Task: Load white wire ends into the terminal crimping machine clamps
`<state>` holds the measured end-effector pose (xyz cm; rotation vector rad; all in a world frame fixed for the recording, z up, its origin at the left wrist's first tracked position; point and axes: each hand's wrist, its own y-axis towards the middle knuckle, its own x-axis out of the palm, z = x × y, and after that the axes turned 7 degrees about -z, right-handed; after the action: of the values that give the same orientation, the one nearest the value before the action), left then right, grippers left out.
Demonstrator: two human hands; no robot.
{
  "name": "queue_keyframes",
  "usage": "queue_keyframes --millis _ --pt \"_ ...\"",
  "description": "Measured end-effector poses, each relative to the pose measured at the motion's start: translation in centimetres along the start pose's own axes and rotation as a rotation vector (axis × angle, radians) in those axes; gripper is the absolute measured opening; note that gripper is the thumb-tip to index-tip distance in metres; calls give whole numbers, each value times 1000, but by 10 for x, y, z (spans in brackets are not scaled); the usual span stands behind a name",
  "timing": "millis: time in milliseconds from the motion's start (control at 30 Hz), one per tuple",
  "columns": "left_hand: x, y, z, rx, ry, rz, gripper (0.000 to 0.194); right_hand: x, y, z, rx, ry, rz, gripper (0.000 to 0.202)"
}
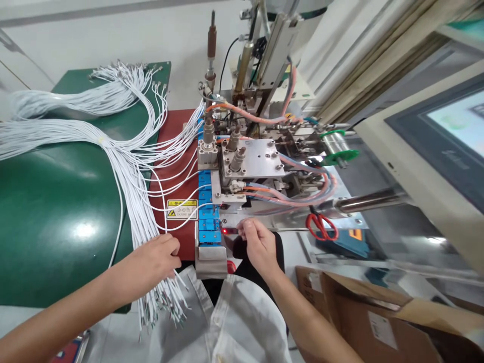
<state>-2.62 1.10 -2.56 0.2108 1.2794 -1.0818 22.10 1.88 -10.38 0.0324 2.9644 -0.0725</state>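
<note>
My left hand (161, 257), fingers curled closed, is over the lower part of a bundle of white cables (132, 201). One white cable runs down into its fingers, and stripped-looking cable ends (162, 307) hang below it. My right hand (259, 244) is closed in a pinch just right of a row of blue clamp blocks (209, 224); anything between its fingertips is hidden. Several white cables lead from the bundle into the blue blocks, which pass under the machine head (249, 159). A red light (225, 231) glows between the blocks and my right hand.
A green mat (68, 222) carries the cables, with another bundle (86, 101) behind. A green wire spool (338, 147), red-handled scissors (321, 227) and a screen (454, 116) are right of the machine. Cardboard boxes (363, 322) stand lower right. A warning label (182, 209) marks the red plate.
</note>
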Motion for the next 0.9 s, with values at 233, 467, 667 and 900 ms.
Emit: queue_keyframes --millis 233,467,667,900 --pt "-14 12 9 39 -68 36 22 -6 -7 -5 -20 6 -10 34" --pt "-14 34 19 -95 -358 481 21 -1 -23 -23 -208 25 -135 17" --pt "-3 61 34 -43 -309 700 19 9 -14 -41 -252 -17 -109 7" --pt "-2 66 33 1 -276 806 19 12 -9 -50 -270 -103 -56 13"
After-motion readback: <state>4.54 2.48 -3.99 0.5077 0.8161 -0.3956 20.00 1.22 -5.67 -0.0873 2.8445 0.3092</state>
